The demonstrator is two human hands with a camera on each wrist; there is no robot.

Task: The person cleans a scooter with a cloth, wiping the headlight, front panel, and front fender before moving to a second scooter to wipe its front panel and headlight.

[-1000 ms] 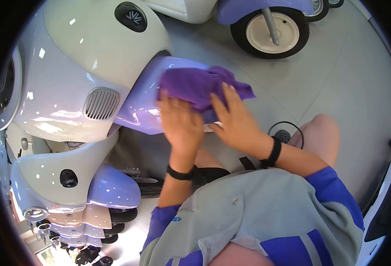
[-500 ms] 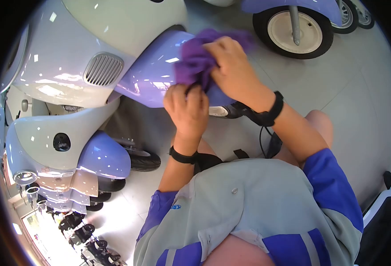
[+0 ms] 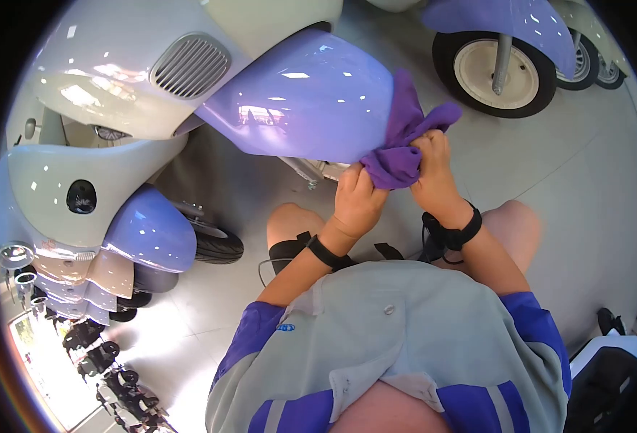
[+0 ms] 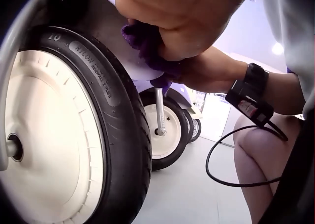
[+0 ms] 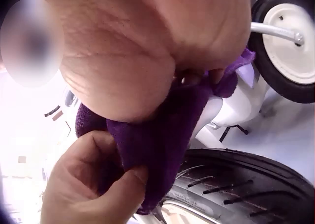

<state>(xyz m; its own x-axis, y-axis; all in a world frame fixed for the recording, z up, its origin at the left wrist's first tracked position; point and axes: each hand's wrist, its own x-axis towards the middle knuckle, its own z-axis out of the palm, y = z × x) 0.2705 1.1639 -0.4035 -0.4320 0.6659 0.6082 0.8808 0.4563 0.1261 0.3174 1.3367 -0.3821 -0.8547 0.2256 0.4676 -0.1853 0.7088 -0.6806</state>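
Both hands hold a crumpled purple cloth [image 3: 394, 164] at the lower tip of a glossy lavender scooter fender [image 3: 311, 97]. The left hand [image 3: 358, 202] pinches the cloth's near end; in the right wrist view its thumb [image 5: 129, 187] lies flat against the fabric. The right hand [image 3: 435, 177] grips the bunched cloth on the other side, with a loose end sticking out beyond its fingers. One strip of cloth runs up along the fender's edge. In the left wrist view, the cloth [image 4: 145, 42] shows below the left hand [image 4: 182, 17], partly hidden by it.
Under the fender stands a tyre [image 4: 118, 120] with a cream wheel [image 4: 49, 135]. Another scooter's wheel [image 3: 497, 74] is at the far right. A row of scooters, the nearest with a blue fender [image 3: 151, 229], lines the left. A black cable [image 4: 209, 165] hangs from the right wrist.
The hands have moved from the fender's upper surface down to its tip, taking the cloth along. Straight fingers on the spread cloth have curled round it, bunching it. The view has shifted.
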